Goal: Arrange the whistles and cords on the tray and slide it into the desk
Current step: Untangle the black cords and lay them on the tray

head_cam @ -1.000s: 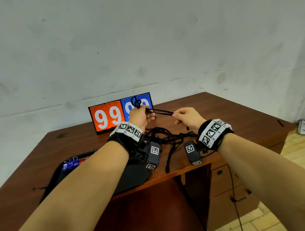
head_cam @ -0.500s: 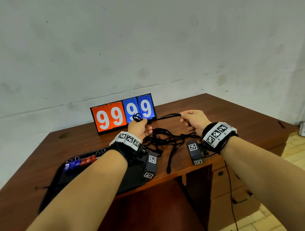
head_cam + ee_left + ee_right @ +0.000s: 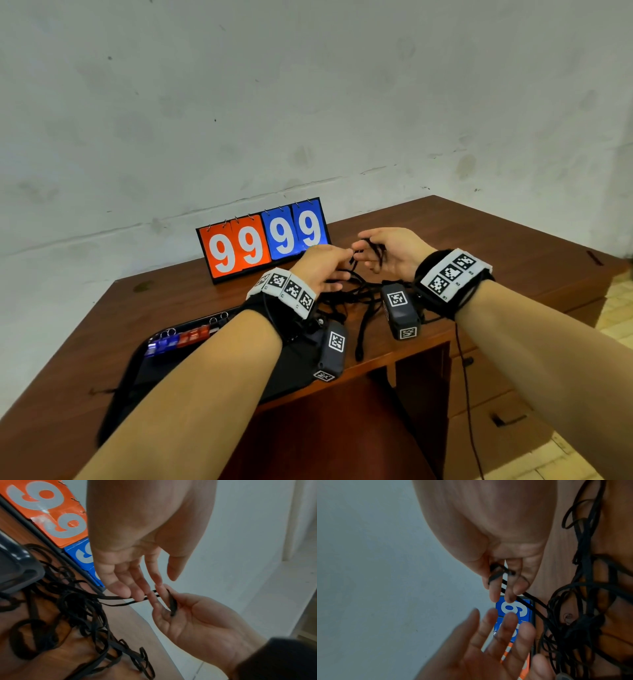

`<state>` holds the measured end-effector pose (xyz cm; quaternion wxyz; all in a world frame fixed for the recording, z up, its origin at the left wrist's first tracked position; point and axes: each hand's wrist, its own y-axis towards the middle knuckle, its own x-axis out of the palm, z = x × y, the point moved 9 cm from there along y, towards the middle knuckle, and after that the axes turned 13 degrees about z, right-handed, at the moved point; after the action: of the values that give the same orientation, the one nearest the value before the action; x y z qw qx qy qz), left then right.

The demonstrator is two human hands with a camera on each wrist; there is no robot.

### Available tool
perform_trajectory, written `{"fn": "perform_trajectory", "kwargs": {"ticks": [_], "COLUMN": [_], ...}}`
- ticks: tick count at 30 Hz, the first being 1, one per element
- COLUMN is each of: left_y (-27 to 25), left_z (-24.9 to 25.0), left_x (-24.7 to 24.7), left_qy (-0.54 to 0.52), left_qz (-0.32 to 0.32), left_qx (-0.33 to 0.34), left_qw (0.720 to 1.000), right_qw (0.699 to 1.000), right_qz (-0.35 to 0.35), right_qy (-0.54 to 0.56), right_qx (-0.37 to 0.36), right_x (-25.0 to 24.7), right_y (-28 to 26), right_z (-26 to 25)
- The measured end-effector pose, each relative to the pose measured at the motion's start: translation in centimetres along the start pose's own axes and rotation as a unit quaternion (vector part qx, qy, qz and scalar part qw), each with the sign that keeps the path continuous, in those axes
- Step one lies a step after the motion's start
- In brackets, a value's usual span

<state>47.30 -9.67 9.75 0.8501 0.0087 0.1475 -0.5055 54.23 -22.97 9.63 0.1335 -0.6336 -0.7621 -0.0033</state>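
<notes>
A brown desk (image 3: 479,240) carries a scoreboard (image 3: 262,240) at its back. Left of and nearer than the scoreboard lies a black tray (image 3: 144,356) with whistles (image 3: 178,339). In front of the scoreboard sits a cord tangle (image 3: 346,294). Above it, the right hand (image 3: 394,253) has one cord (image 3: 172,604) looped over curled fingers; the left hand (image 3: 322,265), its grip open, has straight fingers touching the strands.

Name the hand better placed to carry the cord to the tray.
Right. The right hand already has the black cord looped around its fingers, while the left hand is open and holds nothing, though the tray sits nearer the left.
</notes>
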Motion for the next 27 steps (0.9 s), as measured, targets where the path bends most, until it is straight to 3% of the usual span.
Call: {"fn": "perform_trajectory", "kwargs": {"ticks": [4, 6, 12, 17, 24, 27], "left_y": [-1.4, -1.7, -1.3, -1.1, -1.2, -0.8], "left_z": [0.7, 0.6, 0.5, 1.0, 3.8, 4.5], "left_x": [1.9, 2.2, 0.9, -0.7, -4.0, -6.3], "left_qy": [0.026, 0.038, 0.008, -0.028, -0.066, -0.071], "left_qz": [-0.090, -0.105, -0.028, 0.034, 0.104, 0.159], "left_qx": [-0.007, -0.006, 0.022, 0.034, 0.103, 0.133], "left_qw": [0.996, 0.994, 0.999, 0.998, 0.987, 0.976], "right_qw": [0.999, 0.998, 0.995, 0.988, 0.911, 0.860], "right_qz": [-0.038, -0.059, -0.089, -0.075, -0.049, 0.011], "right_qy": [-0.009, -0.021, -0.035, -0.124, -0.342, -0.408], "right_qx": [-0.008, -0.003, -0.011, -0.058, -0.226, -0.305], "right_x": [1.4, 2.2, 3.6, 3.0, 3.2, 3.0], "right_y": [-0.7, -1.4, -3.0, -2.5, -2.2, -1.8], "right_z": [-0.2, 0.0, -0.6, -0.4, -1.0, -2.4]}}
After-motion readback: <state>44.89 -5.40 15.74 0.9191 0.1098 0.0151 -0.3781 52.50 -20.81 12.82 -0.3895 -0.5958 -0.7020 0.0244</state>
